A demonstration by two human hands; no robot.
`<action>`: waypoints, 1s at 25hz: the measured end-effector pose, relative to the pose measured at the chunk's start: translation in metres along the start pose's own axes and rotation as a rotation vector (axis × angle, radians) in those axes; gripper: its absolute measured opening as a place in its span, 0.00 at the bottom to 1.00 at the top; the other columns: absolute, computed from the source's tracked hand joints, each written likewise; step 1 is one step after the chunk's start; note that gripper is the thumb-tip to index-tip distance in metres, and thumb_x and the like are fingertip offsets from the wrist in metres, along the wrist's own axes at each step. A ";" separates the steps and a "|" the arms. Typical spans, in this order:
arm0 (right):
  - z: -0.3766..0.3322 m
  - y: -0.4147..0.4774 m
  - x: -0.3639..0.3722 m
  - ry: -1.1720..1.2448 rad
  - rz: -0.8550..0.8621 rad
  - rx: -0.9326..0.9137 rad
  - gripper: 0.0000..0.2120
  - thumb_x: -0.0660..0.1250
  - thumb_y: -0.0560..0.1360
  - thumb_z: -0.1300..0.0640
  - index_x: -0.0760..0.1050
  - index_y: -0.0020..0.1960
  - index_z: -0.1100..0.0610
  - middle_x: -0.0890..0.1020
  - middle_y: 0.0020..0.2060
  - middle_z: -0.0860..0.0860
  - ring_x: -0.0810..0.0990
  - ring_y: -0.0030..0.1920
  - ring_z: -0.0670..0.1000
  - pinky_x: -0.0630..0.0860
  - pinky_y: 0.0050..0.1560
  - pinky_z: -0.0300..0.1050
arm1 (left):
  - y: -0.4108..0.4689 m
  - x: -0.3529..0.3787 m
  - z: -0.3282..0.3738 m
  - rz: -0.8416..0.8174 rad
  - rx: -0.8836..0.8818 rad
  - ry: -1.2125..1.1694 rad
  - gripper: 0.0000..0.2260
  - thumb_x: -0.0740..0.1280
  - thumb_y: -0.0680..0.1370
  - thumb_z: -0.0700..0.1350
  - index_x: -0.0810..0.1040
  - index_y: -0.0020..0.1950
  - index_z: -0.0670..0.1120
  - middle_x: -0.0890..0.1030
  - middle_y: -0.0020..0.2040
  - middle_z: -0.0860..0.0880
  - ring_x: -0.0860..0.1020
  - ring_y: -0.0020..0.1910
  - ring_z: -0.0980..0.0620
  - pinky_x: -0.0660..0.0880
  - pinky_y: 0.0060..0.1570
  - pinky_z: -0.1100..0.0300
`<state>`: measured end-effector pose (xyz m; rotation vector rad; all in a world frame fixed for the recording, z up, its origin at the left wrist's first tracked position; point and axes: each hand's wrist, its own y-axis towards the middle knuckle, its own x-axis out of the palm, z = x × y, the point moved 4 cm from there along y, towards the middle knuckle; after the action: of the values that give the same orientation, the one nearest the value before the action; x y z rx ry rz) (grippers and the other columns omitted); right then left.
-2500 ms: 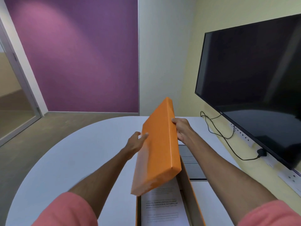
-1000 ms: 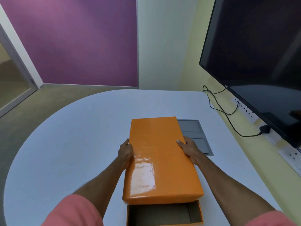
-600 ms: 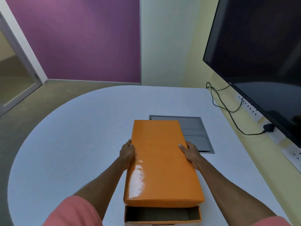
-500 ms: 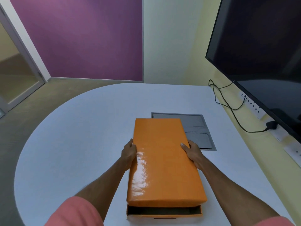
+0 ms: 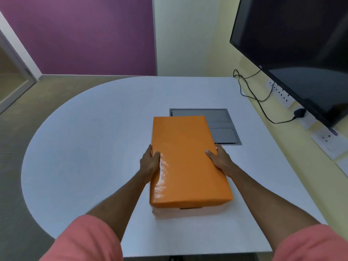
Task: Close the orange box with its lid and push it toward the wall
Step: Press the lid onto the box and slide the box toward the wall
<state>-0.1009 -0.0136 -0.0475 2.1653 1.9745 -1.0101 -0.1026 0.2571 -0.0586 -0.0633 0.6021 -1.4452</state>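
The glossy orange lid [image 5: 185, 159] lies flat over the orange box on the white table [image 5: 90, 147], covering it fully; only a thin dark slit of the box's near end shows under the lid's front edge. My left hand [image 5: 150, 162] grips the lid's left long side, thumb on top. My right hand [image 5: 219, 160] holds the right long side the same way. The box's long axis points away from me.
A grey flush cable hatch [image 5: 220, 127] sits in the table just beyond and right of the box. A large dark TV [image 5: 293, 53] hangs on the yellow wall at right, with sockets [image 5: 282, 95] and a black cable [image 5: 263, 110] below it.
The lid came down from tilted in the air to flat, then slid toward me until it covered the open near end of the box. Both hands stayed on its sides.
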 end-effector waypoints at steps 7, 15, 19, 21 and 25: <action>0.020 -0.052 0.015 -0.276 0.166 -0.073 0.34 0.59 0.78 0.40 0.54 0.77 0.54 0.69 0.71 0.57 0.70 0.68 0.61 0.69 0.65 0.60 | -0.044 0.002 -0.033 0.002 0.050 0.169 0.31 0.55 0.80 0.62 0.48 0.79 0.56 0.68 0.75 0.44 0.71 0.69 0.37 0.68 0.68 0.39; 0.045 -0.078 0.025 -0.419 0.190 -0.114 0.36 0.53 0.79 0.37 0.48 0.79 0.54 0.60 0.77 0.56 0.66 0.73 0.61 0.66 0.68 0.61 | -0.065 0.011 -0.061 0.102 0.046 0.224 0.33 0.54 0.78 0.65 0.58 0.77 0.46 0.71 0.72 0.42 0.73 0.68 0.38 0.70 0.65 0.41; 0.050 -0.079 0.029 -0.444 0.223 -0.160 0.35 0.53 0.79 0.38 0.49 0.78 0.55 0.62 0.76 0.57 0.68 0.71 0.62 0.68 0.67 0.60 | -0.065 0.012 -0.066 0.148 0.083 0.271 0.32 0.54 0.78 0.65 0.63 0.75 0.45 0.73 0.71 0.44 0.74 0.67 0.40 0.72 0.65 0.41; 0.052 -0.079 0.032 -0.459 0.248 -0.175 0.34 0.52 0.79 0.38 0.51 0.78 0.56 0.63 0.75 0.58 0.69 0.70 0.62 0.69 0.65 0.60 | -0.063 0.012 -0.069 0.163 0.082 0.285 0.32 0.54 0.78 0.65 0.64 0.74 0.45 0.73 0.71 0.44 0.74 0.67 0.40 0.72 0.65 0.40; 0.055 -0.080 0.035 -0.489 0.303 -0.197 0.33 0.52 0.79 0.38 0.52 0.77 0.56 0.64 0.74 0.58 0.72 0.67 0.63 0.72 0.63 0.60 | -0.063 0.012 -0.071 0.192 0.092 0.279 0.32 0.55 0.77 0.65 0.66 0.73 0.45 0.74 0.70 0.45 0.75 0.67 0.41 0.73 0.64 0.41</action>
<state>-0.1973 0.0078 -0.0771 1.8175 1.4140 -1.1047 -0.1896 0.2589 -0.0988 0.2666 0.7464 -1.3014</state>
